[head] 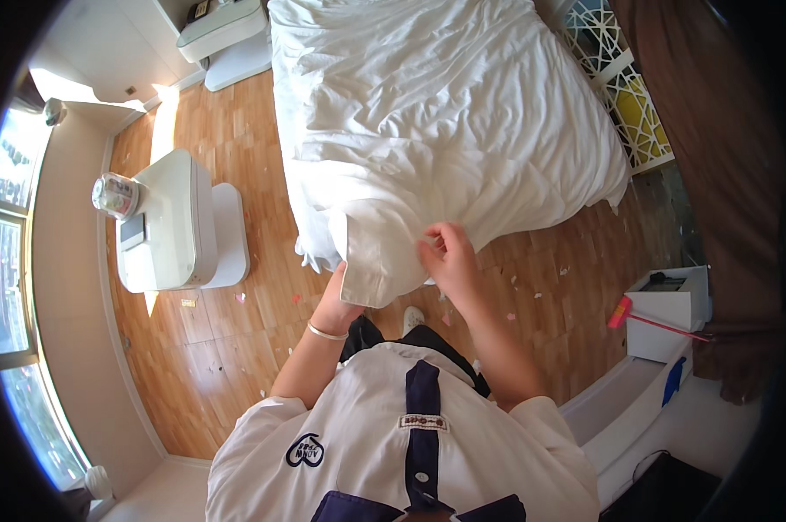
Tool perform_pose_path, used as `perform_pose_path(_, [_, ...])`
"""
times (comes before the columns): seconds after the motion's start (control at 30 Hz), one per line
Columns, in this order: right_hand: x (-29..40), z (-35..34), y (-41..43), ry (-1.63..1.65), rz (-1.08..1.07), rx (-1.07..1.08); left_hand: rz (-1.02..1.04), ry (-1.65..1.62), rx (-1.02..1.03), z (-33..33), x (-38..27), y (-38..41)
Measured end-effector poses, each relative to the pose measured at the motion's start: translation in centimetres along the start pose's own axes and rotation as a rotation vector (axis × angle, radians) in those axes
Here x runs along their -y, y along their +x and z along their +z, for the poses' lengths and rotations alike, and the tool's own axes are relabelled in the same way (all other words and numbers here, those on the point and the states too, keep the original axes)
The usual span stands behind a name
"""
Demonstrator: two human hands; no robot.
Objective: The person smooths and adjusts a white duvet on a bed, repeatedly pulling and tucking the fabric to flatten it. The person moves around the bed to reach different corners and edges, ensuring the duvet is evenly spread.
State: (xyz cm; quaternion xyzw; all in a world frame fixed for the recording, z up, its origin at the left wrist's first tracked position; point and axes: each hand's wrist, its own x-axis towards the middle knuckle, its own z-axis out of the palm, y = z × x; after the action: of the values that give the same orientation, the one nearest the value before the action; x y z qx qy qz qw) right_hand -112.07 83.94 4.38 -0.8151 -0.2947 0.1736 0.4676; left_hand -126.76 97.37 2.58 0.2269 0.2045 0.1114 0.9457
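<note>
A rumpled white duvet or bed cover (419, 117) spreads over the bed in front of me. Its near end is lifted off the bed's foot, with a cream-coloured band along the edge (365, 271). My left hand (342, 297) grips this raised edge from below; the fabric hides most of its fingers. To the right, my right hand (448, 251) is at the cloth with its fingers curled; whether it pinches any fabric cannot be told.
A white glass-topped table (171, 228) with a clear jar (116, 196) stands left. Paper scraps lie on the wooden floor (236, 346). At right are a white box-like cabinet (660, 320), a red broom (620, 312), a lattice screen (634, 117) and a brown curtain (725, 163).
</note>
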Motion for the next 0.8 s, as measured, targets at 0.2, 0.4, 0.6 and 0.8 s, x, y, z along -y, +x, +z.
perform_pose_path(0.2, [1.7,2.2,-1.5,0.143,0.228,0.360,0.043,0.551,0.034,-0.4,0.6,0.6])
perform_pose_path(0.4, [-1.0,4.1,-1.1,1.042,0.439,0.030,-0.047,0.502,-0.284,-0.1,0.7,0.7])
perform_pose_path(0.6, [-0.1,2.5,0.0,1.119,0.443,0.139,-0.002,0.661,-0.117,0.4,3.8,1.6])
perform_pose_path(0.8, [-1.3,1.3,0.3,1.138,0.477,0.152,0.070,0.785,-0.204,1.0,5.4,1.3])
